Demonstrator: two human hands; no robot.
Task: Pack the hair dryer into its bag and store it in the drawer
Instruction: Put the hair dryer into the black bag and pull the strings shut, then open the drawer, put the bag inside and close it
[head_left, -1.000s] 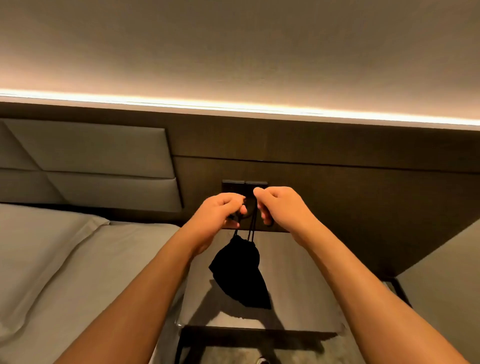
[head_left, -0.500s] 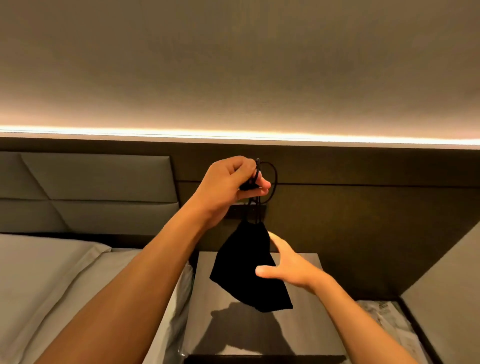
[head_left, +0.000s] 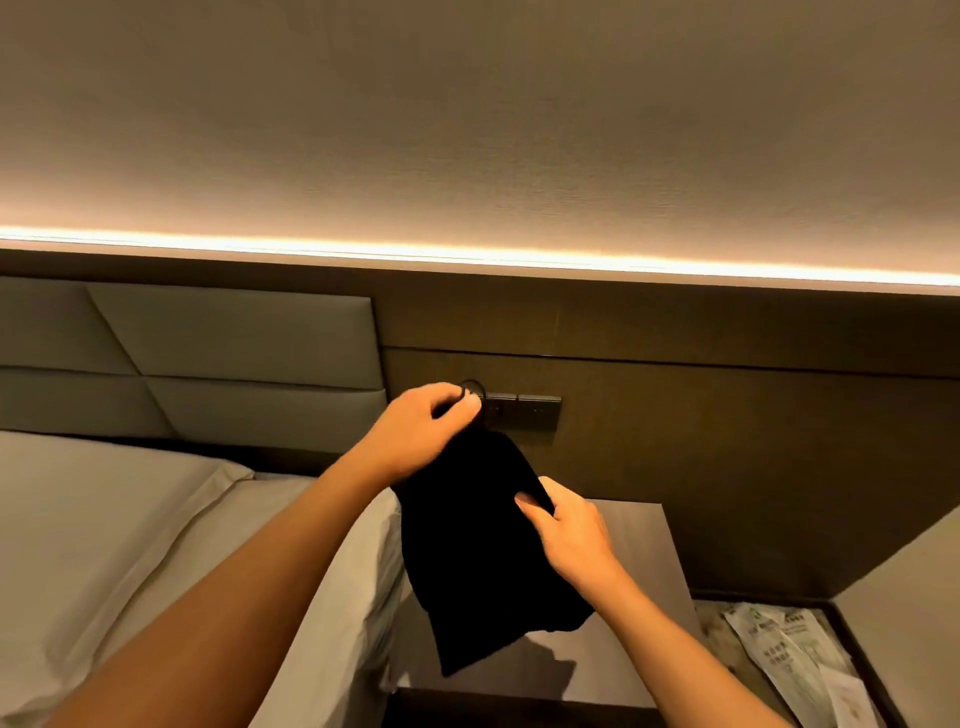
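Note:
A black drawstring bag (head_left: 478, 551) hangs in the air above the bedside table (head_left: 628, 582), bulging as if filled; the hair dryer itself is hidden. My left hand (head_left: 421, 431) holds the bag's top, fingers pinched on the black drawstring loop (head_left: 471, 387). My right hand (head_left: 563, 530) grips the bag's right side about halfway down, thumb pressed into the fabric. No drawer shows in this view.
A bed with pale sheets (head_left: 130, 545) lies at the left, a padded headboard (head_left: 208, 358) behind it. A dark switch panel (head_left: 524, 413) sits on the wooden wall behind the bag. Papers (head_left: 789, 654) lie in a tray at the lower right.
The right hand let go of the drawstring, dropped down and took hold of the bag's side. The left hand kept the cord, and the bag swung up and nearer.

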